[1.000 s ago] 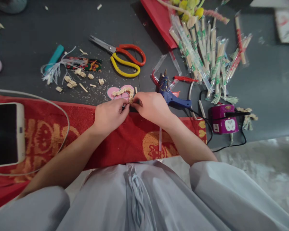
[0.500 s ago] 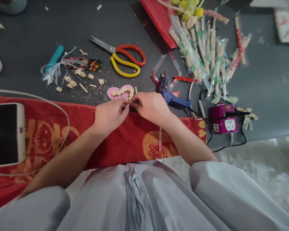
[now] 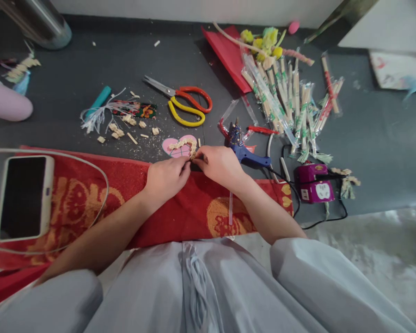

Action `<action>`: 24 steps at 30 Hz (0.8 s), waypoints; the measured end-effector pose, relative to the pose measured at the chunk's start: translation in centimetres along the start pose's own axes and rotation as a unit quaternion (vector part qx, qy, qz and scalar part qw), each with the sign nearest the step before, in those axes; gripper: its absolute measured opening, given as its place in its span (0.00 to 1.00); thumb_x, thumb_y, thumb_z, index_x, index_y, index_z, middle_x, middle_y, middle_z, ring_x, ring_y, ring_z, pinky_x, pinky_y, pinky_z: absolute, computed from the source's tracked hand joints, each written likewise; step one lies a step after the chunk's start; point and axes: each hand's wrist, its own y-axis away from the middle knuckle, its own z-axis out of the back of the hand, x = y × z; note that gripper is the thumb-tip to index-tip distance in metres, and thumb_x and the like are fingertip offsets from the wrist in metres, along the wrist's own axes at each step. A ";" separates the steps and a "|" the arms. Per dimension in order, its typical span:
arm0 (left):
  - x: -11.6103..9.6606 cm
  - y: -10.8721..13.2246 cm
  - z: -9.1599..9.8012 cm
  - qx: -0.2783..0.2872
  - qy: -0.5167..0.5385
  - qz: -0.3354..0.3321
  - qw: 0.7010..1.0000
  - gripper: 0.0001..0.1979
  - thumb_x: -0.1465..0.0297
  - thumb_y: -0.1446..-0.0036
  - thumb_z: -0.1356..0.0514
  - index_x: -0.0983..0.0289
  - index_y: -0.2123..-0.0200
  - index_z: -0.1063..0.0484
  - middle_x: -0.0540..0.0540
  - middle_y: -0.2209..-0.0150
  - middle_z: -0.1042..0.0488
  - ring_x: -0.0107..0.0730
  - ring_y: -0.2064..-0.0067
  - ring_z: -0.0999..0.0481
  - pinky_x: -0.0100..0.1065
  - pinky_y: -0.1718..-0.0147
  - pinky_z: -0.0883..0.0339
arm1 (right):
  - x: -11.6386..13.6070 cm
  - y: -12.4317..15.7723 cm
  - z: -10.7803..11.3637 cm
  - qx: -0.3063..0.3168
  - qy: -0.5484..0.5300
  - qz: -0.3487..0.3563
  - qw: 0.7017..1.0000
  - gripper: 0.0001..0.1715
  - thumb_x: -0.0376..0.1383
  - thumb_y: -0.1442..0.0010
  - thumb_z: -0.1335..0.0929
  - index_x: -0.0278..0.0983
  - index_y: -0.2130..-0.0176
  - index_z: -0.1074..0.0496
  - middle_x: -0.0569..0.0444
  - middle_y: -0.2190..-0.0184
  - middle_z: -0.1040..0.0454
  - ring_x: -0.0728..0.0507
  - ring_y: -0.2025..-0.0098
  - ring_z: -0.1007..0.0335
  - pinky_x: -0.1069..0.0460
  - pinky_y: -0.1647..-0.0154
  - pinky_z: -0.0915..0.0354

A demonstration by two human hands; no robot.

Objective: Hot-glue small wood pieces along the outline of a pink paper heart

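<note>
A pink heart-shaped piece (image 3: 169, 147) with dark lines lies at the near edge of the grey table. Over it curves a knobbly beige strip (image 3: 193, 147) that looks made of small wooden bits. Both of my hands meet at the strip's near end. My left hand (image 3: 168, 176) pinches there with thumb and forefinger, and my right hand (image 3: 220, 167) pinches from the other side, its fingers closed. The fingertips hide what exactly is between them. Just right of the heart is a short beige stick (image 3: 199, 142). A blue glue gun (image 3: 251, 156) rests beside my right hand.
Orange-and-yellow-handled scissors (image 3: 187, 106) lie beyond the heart. Loose wooden bits (image 3: 117, 131) are scattered left. Several wrapped sticks (image 3: 284, 97) pile up at the right, near a purple power socket (image 3: 314, 182) with cords. A phone (image 3: 25, 198) lies on a red towel (image 3: 180, 217).
The camera has tilted up, so everything sits lower in view and more of the table's back shows. My hands stay together at the strip, fingers slightly closer.
</note>
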 end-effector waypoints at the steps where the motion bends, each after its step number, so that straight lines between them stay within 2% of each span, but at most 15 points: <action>1: 0.0 0.0 0.0 0.005 0.002 0.001 1.000 0.16 0.66 0.33 0.48 0.61 0.57 0.20 0.57 0.68 0.18 0.38 0.66 0.19 0.34 0.71 0.39 | 0.0 0.0 0.0 0.000 -0.001 -0.001 1.000 0.12 0.38 0.32 0.33 0.35 0.56 0.21 0.46 0.58 0.16 0.41 0.57 0.22 0.50 0.60 0.40; 10: 0.1 0.1 -0.2 0.021 0.023 0.015 0.999 0.17 0.67 0.33 0.47 0.61 0.50 0.20 0.59 0.64 0.16 0.42 0.62 0.17 0.35 0.67 0.34 | 0.0 0.0 0.0 0.000 -0.006 -0.002 1.000 0.12 0.37 0.33 0.33 0.34 0.56 0.20 0.47 0.59 0.16 0.40 0.56 0.21 0.50 0.60 0.40; 24: -0.1 -0.1 0.1 0.026 0.008 0.019 0.999 0.17 0.66 0.33 0.48 0.62 0.54 0.20 0.57 0.67 0.18 0.40 0.64 0.18 0.33 0.68 0.35 | 0.1 0.0 0.1 0.013 0.010 -0.013 1.000 0.13 0.38 0.32 0.33 0.35 0.55 0.20 0.47 0.59 0.16 0.39 0.56 0.21 0.50 0.61 0.40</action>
